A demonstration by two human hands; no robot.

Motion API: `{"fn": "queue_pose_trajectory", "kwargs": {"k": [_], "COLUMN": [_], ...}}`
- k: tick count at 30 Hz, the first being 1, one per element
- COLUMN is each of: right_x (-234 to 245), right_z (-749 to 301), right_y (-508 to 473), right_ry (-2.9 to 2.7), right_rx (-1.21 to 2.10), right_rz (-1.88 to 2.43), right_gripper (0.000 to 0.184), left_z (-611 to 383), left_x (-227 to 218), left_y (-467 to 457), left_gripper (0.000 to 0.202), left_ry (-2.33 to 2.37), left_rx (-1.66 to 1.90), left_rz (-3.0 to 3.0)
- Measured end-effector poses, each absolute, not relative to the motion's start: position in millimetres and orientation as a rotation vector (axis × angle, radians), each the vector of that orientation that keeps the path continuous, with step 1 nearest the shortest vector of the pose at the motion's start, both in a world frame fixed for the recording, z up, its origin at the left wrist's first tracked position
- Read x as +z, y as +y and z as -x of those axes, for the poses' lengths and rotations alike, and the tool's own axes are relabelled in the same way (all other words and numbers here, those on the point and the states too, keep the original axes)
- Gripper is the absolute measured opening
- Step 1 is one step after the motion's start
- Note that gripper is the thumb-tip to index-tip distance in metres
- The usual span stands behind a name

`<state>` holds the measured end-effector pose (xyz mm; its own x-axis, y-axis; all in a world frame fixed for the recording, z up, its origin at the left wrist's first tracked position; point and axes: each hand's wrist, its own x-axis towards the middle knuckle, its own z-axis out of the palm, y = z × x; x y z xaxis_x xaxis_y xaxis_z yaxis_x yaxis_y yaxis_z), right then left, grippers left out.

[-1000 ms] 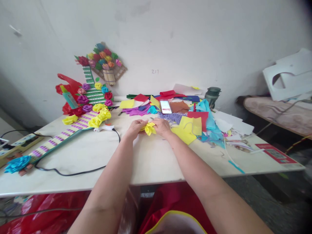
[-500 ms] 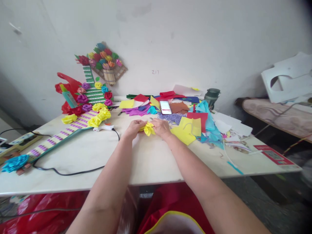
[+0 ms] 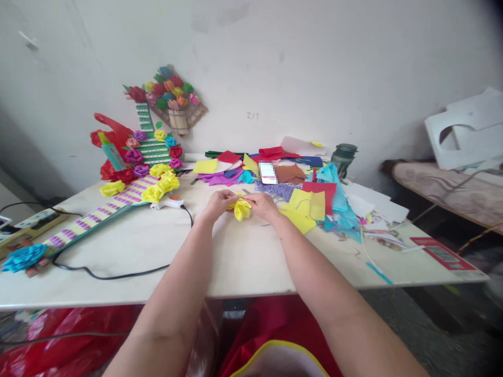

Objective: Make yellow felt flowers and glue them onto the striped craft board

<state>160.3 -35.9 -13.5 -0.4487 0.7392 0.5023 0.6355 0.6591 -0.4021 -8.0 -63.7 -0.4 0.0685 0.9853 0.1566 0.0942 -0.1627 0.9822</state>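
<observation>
The front edge of the tabletop runs nearest, and pale surface between the forearms gives room up to the hands. At left, a black cord curves across. Farther in, above the tabletop, is the yellow flower: the left hand has its grip pinched on one side, the right hand its grip closed at the other. A white glue gun lies left of them; yellow sheets sit just beside the right hand. Beyond, a phone stands among coloured sheets, near the wall.
</observation>
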Motion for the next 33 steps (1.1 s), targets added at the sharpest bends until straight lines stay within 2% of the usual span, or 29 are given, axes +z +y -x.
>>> {"fn": "queue_pose_trajectory", "kwargs": {"k": [6, 15, 33], "right_x": [-16, -4, 0], "right_z": [-162, -162, -155], "right_y": [-29, -37, -54], "right_ry": [-2.157, -2.21, -2.336], "right_rx": [0.408, 0.052, -0.218], "right_rz": [0.942, 1.01, 1.103], "right_gripper": [0.029, 0.026, 0.027], "left_z": [5, 7, 13], "left_x": [0, 0, -4], "left_y": [-63, -64, -62], "left_gripper": [0.037, 0.04, 0.033], "left_ry": [1.148, 1.109, 1.118], "left_rx": [1.324, 1.263, 1.175], "left_rz": [-1.512, -1.449, -1.175]}}
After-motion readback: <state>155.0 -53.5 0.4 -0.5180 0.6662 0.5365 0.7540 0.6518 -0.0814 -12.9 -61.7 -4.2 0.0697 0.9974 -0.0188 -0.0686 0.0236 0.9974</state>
